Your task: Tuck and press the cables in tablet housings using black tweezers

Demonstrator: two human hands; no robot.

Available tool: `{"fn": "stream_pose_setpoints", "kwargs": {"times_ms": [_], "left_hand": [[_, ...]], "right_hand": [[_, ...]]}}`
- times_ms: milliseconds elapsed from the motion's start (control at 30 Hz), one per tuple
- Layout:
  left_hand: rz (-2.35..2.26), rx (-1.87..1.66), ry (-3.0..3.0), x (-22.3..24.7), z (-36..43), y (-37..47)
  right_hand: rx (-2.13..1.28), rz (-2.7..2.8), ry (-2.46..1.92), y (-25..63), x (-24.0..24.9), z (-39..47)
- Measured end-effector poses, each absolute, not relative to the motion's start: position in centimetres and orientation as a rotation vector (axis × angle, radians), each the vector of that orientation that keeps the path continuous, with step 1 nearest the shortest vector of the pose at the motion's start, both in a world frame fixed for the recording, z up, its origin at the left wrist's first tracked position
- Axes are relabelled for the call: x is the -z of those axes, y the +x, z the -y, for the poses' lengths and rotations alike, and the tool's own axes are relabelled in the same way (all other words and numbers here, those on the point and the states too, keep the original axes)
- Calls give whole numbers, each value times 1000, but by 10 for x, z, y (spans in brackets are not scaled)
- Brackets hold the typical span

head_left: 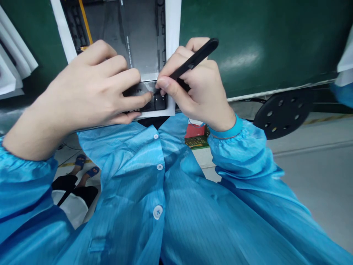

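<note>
The open, dark device casing (143, 40) lies straight ahead of the wearer, its visible long sides running away from the body and its far end cut off by the top of the view. Both hands are at its near end, so neither has a clear lead in nearness: the left hand (93, 88) reaches in from the left and covers much of that end, while the right hand (204, 81) comes in over the near right corner. The right hand grips a slim black tool (197, 59) like a pen — its rear end slanting up and away to the right, its lower end pointing back toward the casing's near right part. The left hand's fingers are bent and spread low over the near strip, fingertips close to the right hand's; whether they pinch some small piece or only steady the casing, I cannot tell, as the knuckles hide it. Under the casing is a white sheet (173, 25), showing along both sides — and beneath that, the green tabletop (248, 40). An orange strip (86, 22) runs lengthwise inside the casing, beyond the left hand.
</note>
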State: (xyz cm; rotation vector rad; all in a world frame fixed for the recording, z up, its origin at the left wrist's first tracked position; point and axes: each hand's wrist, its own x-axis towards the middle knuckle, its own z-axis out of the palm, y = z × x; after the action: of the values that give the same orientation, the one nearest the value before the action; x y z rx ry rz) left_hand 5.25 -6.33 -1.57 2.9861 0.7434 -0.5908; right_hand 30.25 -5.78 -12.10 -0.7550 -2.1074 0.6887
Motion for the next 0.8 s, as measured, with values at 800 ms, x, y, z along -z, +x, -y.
{"fn": "stream_pose_setpoints", "kwargs": {"times_ms": [800], "left_hand": [[-758,446,2964,25,60,44]], "right_hand": [[-704,2162,-825,300,116,60]]}}
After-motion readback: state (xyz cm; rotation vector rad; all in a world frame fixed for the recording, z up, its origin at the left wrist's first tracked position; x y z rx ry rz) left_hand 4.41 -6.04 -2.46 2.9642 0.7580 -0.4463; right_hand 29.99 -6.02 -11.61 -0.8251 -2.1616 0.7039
